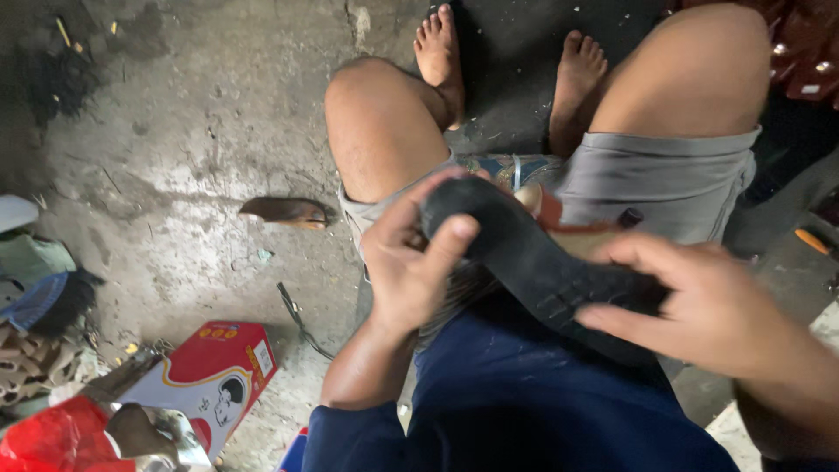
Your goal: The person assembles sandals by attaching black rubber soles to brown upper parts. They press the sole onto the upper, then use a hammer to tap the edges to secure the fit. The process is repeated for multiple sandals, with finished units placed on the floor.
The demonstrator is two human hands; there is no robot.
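Grey concrete floor (pixel 175 175) lies below. Left hand (pixel 406 262) clenches the black shoe sole (pixel 533 262) at one end, right hand (pixel 708 306) grasps the other, keeping it steady over the lap.

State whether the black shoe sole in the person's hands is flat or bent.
Bent: the black sole arches between the left hand and the right hand.

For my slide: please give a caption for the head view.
Both hands, left hand and right hand, grip a black shoe sole.

Dark blue garment with long sleeves, grey shorts, bare legs and feet.
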